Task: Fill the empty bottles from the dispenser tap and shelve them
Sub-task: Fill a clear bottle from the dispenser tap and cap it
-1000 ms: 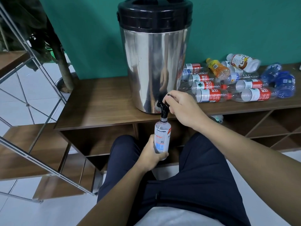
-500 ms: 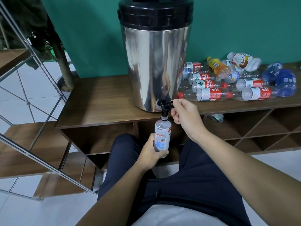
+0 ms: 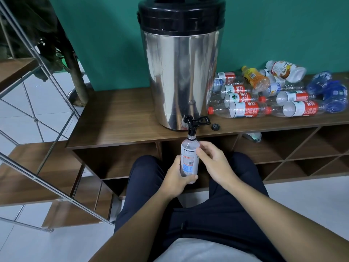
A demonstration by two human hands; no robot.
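Left hand: forearm rising from the lower left, wrist bent slightly inward, fingers curled round the lower body of a small bottle, thumb across its base. Right hand: forearm entering from the lower right, palm turned left, fingers loosely bent, fingertips touching the bottle's upper side.

Mirror-shiny metal dispenser; clear, probably plastic bottle; matt wood-grain shelf.
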